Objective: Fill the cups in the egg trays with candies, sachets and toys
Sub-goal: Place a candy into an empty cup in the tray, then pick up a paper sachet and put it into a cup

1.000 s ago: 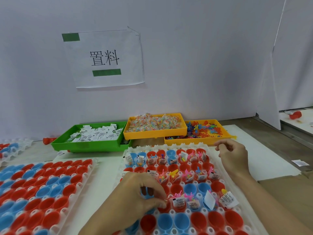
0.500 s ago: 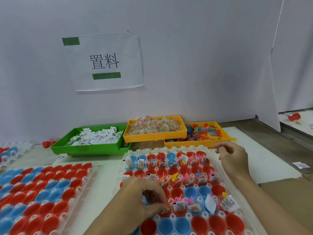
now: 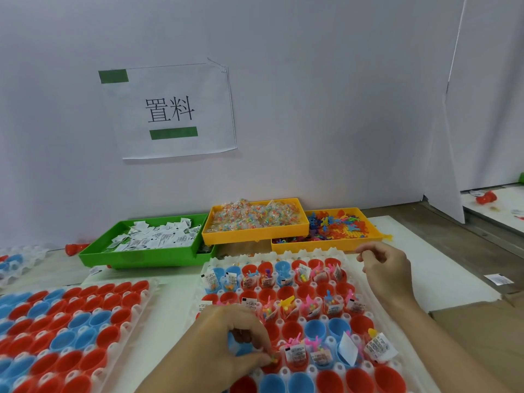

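White wall, paper sign reading 置料, printed sachets in green tray

3 bins, 3 egg trays, 2 hands.

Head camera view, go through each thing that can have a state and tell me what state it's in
Middle egg tray: partly filled, several cups empty.
Left egg tray: cups all empty.
Green bin: holds white sachets.
Raised yellow bin: full of wrapped candies.
Right yellow bin: holds plastic toys.
Left hand: pinching a candy over a red cup.
Right hand: loosely curled; contents unclear.
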